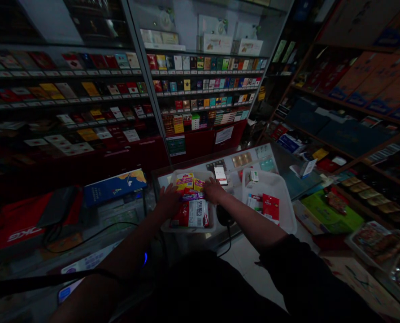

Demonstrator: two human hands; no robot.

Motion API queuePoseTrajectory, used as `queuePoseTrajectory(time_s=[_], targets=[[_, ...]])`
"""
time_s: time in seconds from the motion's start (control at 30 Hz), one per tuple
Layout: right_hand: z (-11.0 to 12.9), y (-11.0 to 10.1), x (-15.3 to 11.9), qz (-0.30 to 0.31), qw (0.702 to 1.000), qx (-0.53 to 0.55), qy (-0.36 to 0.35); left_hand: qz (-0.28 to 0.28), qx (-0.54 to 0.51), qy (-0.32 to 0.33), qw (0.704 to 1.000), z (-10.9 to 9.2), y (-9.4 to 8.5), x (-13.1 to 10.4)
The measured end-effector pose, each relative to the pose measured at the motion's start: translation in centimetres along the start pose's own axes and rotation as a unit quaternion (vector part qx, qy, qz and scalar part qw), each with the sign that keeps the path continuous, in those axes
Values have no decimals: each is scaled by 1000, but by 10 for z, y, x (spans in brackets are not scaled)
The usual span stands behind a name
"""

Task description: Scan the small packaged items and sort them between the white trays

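A white plastic basket (205, 228) full of packaged goods stands on the counter in front of me. My left hand (168, 198) lies over its left side, fingers spread beside the packets. At its right side is my right hand (214, 190), fingers apart, by a small yellow packet (199, 184). A larger yellow and purple packet (185, 181) lies at the back of the basket. Purple wrapped packets (192, 194) sit in the middle, and a red and white bag (195, 213) is at the front. My fingertips are dim, so exact contact is hard to make out.
Right of my forearm, a second white basket (289, 211) holds a red packet (271, 207) and a small white box (254, 176). A lit phone (220, 175) lies between the baskets. A blue box (115, 186) is at left. Shelves of small boxes (206, 63) rise behind the counter.
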State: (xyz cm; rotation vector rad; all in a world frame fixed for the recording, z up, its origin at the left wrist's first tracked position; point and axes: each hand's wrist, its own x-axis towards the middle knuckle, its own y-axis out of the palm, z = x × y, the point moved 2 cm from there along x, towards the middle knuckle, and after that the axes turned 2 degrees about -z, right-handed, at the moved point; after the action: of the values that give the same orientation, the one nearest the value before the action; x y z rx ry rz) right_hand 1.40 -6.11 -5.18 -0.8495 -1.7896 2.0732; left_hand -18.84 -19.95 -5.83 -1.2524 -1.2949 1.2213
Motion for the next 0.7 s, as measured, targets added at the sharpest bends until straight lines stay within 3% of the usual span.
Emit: queuePoseTrajectory(time_s=[0.2, 0.37, 0.7], targets=[[-2, -6, 1, -36, 999, -1, 5, -29, -14, -4, 999, 3, -2, 2], [-5, -9, 0, -20, 1000, -13, -8, -48, -25, 12, 998, 8, 0, 8], [-13, -9, -7, -39, 999, 3, -14, -11, -36, 21, 999, 13, 3, 10]])
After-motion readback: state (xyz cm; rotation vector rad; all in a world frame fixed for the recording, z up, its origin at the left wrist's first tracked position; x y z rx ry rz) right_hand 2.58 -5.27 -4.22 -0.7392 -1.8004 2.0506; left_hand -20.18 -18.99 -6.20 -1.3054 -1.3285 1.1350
